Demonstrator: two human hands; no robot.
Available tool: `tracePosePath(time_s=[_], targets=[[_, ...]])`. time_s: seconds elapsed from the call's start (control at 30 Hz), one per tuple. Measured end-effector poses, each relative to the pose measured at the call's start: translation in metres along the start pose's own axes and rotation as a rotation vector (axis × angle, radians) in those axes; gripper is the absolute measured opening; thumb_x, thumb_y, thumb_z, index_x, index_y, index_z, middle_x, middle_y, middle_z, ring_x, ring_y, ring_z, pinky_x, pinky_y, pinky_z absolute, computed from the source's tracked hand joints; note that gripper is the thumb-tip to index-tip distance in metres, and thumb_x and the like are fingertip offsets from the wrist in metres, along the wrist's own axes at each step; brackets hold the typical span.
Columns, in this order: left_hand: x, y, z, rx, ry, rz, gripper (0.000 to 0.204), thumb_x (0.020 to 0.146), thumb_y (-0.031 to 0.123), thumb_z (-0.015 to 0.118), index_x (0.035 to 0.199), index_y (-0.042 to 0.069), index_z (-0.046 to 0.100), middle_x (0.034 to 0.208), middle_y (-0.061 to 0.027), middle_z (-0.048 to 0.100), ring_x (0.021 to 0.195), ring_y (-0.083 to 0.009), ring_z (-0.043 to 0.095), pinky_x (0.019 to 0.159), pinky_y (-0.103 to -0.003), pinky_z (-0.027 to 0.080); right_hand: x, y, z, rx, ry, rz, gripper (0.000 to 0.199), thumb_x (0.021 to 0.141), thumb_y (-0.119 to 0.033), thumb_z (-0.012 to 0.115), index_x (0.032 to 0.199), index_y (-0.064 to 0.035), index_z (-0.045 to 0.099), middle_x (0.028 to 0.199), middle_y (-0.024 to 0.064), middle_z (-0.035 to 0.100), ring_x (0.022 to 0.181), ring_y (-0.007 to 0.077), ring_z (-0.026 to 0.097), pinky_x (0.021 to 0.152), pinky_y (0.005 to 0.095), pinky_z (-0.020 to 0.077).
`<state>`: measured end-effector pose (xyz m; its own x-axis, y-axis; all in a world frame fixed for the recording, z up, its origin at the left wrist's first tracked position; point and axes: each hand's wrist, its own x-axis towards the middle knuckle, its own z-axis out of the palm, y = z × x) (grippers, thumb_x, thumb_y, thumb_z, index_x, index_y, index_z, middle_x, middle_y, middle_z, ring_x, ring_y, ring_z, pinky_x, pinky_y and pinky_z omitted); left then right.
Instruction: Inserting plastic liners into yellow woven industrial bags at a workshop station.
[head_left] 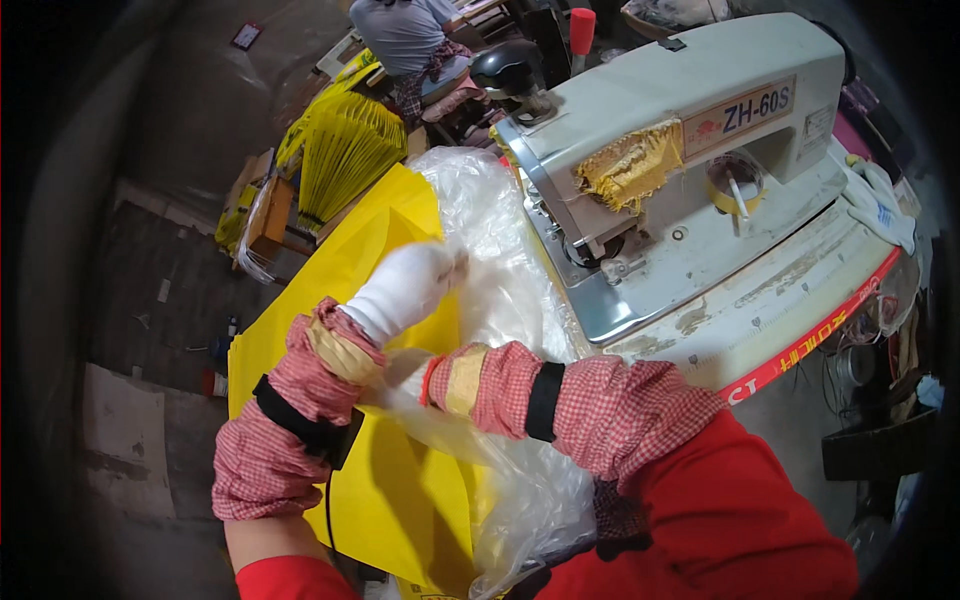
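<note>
While a yellow sheet [275,345] is lying left of the gray sewing machine [640,95], clear plastic [500,240] is covering the sheet's right side. The gloved left hand [405,285] is working just beyond the gloved right hand [407,376]; I can't tell if they're gripping.

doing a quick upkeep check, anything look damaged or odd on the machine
Yes: a ragged, frayed yellowish patch clings to the side of the sewing machine, rough against its smooth pale casing. The worktop beside it also looks scuffed, with patchy worn marks.
</note>
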<state>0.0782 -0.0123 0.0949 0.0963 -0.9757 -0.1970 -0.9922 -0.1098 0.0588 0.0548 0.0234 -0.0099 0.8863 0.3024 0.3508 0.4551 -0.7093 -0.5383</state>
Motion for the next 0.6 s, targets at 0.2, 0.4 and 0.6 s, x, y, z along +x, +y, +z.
tracePosePath(time_s=[0.2, 0.4, 0.6], targets=[[0.009, -0.039, -0.005, 0.743, 0.291, -0.389, 0.008, 0.084, 0.012, 0.054, 0.083, 0.010, 0.061, 0.075, -0.0122, 0.065, 0.076, -0.0245, 0.068, 0.061, -0.038, 0.053, -0.010, -0.015, -0.007, 0.355, -0.030, 0.177, 0.043, 0.093, -0.041, 0.043, 0.120, -0.0121, 0.058, 0.109, 0.0141, 0.064, 0.101, 0.0303, 0.060, 0.089, 0.0358, 0.0455], [0.045, -0.086, 0.002, 1.081, 0.740, -0.203, 0.014, 0.085, 0.015, 0.055, 0.099, 0.012, 0.059, 0.078, -0.0052, 0.061, 0.066, -0.0261, 0.065, 0.058, -0.038, 0.054, -0.003, 0.033, 0.051, 0.037, 0.051, -0.020, 0.036, 0.090, -0.036, 0.046, 0.115, -0.0135, 0.058, 0.097, 0.0154, 0.066, 0.084, 0.0350, 0.063, 0.071, 0.0433, 0.0493], [0.035, -0.073, -0.051, 0.935, 0.409, -0.442, 0.009, 0.085, 0.012, 0.050, 0.090, 0.010, 0.057, 0.082, -0.0112, 0.067, 0.069, -0.0276, 0.069, 0.058, -0.038, 0.056, -0.019, 0.017, 0.093, -0.060, 0.321, -0.215, 0.027, 0.089, -0.026, 0.048, 0.110, -0.0129, 0.058, 0.088, 0.0157, 0.065, 0.072, 0.0345, 0.063, 0.061, 0.0456, 0.0497]])
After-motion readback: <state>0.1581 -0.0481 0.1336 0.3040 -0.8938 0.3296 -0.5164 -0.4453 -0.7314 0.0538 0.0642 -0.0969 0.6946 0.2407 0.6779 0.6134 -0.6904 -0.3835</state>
